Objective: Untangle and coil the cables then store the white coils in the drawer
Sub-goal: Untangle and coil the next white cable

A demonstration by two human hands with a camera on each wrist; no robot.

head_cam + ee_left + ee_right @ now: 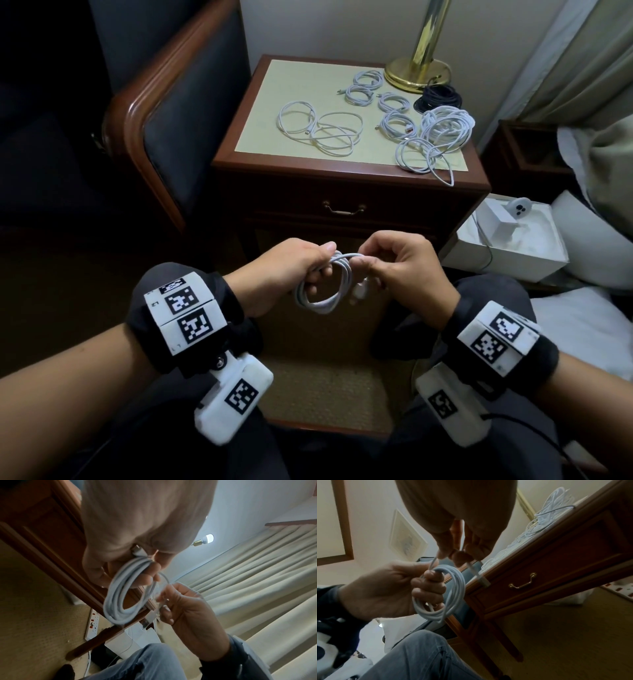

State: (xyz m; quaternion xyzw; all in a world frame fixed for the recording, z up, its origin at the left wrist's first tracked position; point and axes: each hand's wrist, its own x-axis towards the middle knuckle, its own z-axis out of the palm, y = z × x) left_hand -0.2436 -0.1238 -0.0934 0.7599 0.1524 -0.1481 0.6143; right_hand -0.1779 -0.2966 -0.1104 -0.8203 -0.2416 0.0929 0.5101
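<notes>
My left hand point(301, 265) grips a white cable coil point(325, 298) in front of the nightstand, fingers curled through its loops. The same coil point(120, 601) hangs below that hand in the left wrist view. My right hand point(387, 263) pinches the cable's free end, and its white plug point(361, 289) sticks out beside the coil point(453, 592). On the nightstand top point(260, 113) lie several small white coils point(363, 90), loose white loops point(325, 132), a tangled white bundle point(442, 132) and a black coil point(438, 99). The drawer point(342, 207) is closed.
A brass lamp base point(416, 72) stands at the nightstand's back right. A dark padded chair point(171, 113) is on the left. An open white box point(507, 240) and bedding lie on the right. A power strip point(92, 623) lies on the carpet.
</notes>
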